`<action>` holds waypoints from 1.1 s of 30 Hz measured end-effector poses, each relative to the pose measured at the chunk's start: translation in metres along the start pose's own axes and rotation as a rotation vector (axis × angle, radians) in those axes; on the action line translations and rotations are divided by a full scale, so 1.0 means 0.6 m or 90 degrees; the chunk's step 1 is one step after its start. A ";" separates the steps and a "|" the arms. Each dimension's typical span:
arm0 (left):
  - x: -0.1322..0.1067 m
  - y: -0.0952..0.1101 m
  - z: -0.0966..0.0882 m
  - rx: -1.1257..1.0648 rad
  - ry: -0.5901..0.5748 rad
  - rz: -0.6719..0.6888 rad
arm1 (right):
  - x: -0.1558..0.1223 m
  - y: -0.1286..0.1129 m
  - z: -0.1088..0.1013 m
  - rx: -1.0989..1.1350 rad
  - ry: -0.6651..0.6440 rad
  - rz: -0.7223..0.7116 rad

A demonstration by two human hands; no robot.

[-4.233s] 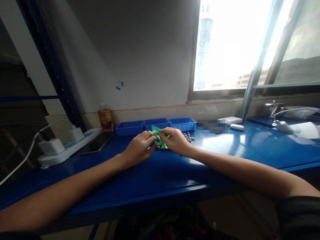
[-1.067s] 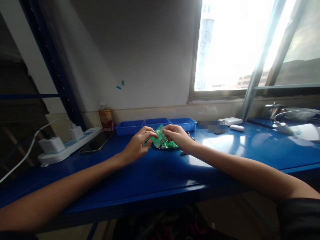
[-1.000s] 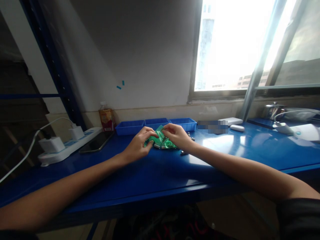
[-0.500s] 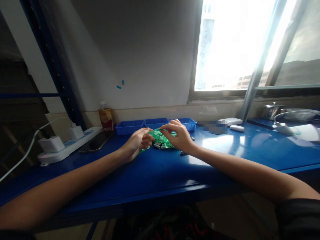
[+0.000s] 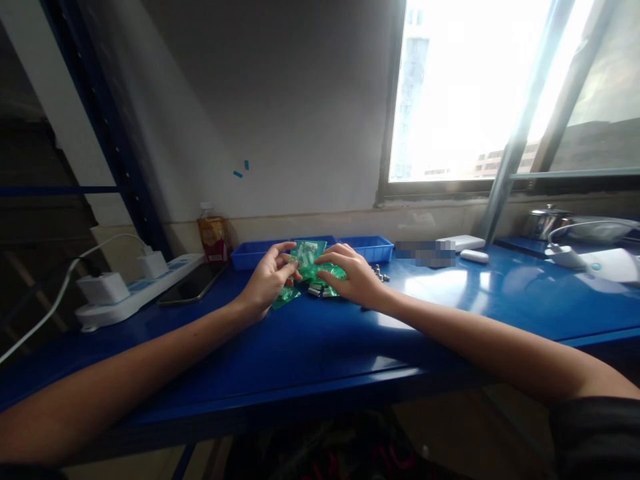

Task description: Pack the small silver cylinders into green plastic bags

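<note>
Both my hands meet at the middle of the blue table (image 5: 310, 340), in front of a row of blue trays (image 5: 260, 254). My left hand (image 5: 267, 283) pinches a small green plastic bag (image 5: 306, 255) and lifts it a little above the table. My right hand (image 5: 350, 277) rests with curled fingers on a small heap of green bags (image 5: 327, 272) with small silver metal parts under them. Another green bag (image 5: 285, 296) lies under my left hand. A few loose silver parts (image 5: 379, 272) lie just right of my right hand.
At the left lie a white power strip (image 5: 135, 293) with plugged chargers and a black phone (image 5: 193, 285). A bottle (image 5: 212, 235) stands by the wall. White devices (image 5: 463, 241) and a cabled white unit (image 5: 607, 262) sit at the right, under the window.
My left hand has raised one green bag off the heap towards the trays. My right hand has come down onto the remaining bags.
</note>
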State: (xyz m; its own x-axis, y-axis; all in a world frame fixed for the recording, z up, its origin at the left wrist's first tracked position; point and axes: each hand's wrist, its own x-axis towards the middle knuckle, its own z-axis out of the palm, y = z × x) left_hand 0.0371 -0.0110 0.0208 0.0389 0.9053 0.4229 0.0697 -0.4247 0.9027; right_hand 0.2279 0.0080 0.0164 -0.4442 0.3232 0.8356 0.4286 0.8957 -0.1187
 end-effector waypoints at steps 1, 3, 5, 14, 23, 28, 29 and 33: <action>0.000 0.000 0.000 0.006 -0.004 0.001 | 0.001 0.002 0.001 -0.002 0.007 -0.001; 0.000 -0.001 0.000 0.015 -0.002 0.002 | 0.002 0.005 0.002 0.003 0.024 0.008; 0.001 -0.002 0.000 0.021 0.010 0.007 | 0.003 0.008 0.002 0.015 0.041 0.043; 0.002 -0.007 -0.007 0.186 -0.065 0.160 | 0.013 -0.007 -0.006 0.354 -0.086 0.438; 0.008 -0.010 -0.011 0.302 -0.124 0.142 | 0.004 -0.007 -0.004 0.086 -0.018 0.203; 0.018 -0.002 -0.014 0.053 -0.040 -0.073 | -0.005 -0.003 -0.005 -0.056 -0.024 0.044; 0.019 0.000 -0.014 0.011 -0.043 -0.106 | -0.005 -0.001 -0.004 -0.056 -0.025 0.036; 0.018 0.001 -0.014 -0.005 -0.097 -0.132 | -0.006 0.003 -0.002 -0.031 -0.041 0.014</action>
State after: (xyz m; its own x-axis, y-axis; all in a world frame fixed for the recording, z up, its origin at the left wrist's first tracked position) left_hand 0.0295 -0.0017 0.0267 0.1741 0.9617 0.2116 0.0849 -0.2287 0.9698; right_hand 0.2315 0.0078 0.0137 -0.4835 0.3628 0.7966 0.4752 0.8731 -0.1091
